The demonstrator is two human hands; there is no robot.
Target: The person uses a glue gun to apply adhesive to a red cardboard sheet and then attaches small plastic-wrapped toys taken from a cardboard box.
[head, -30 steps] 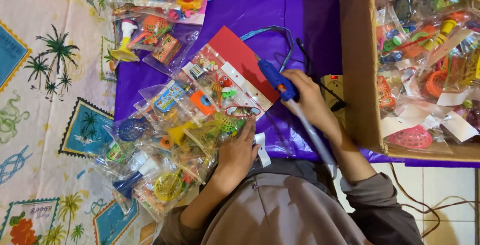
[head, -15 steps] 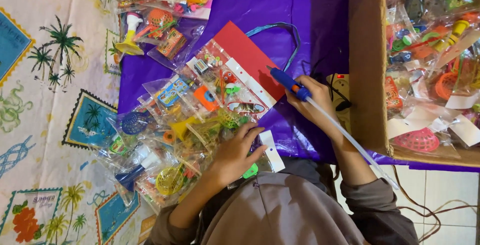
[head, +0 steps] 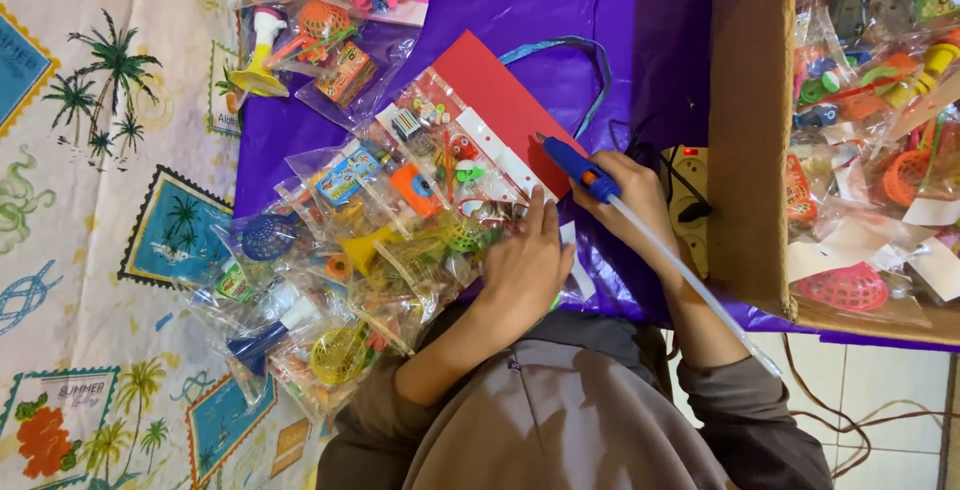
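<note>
My right hand [head: 640, 212] grips a blue glue gun [head: 580, 170] with a long white glue stick [head: 700, 285] trailing back toward my body. Its nozzle points at the edge of a red card [head: 500, 100] that lies on the purple sheet [head: 620, 20]. Clear plastic packets of small colourful toys [head: 440, 165] are fixed in a row on that card. My left hand [head: 525, 270] presses flat on the lowest packets, right beside the glue gun's tip.
A cardboard box [head: 745, 130] full of bagged toys stands at the right. More toy packets [head: 330, 30] lie at the top. A pile of loose packets [head: 300, 300] spreads left of my arm. A power strip [head: 690, 195] lies by the box. A patterned cloth [head: 100, 200] covers the left side.
My right hand has shifted the glue gun slightly left and down toward the card's edge. My left hand has slid up onto the packets, closer to the gun.
</note>
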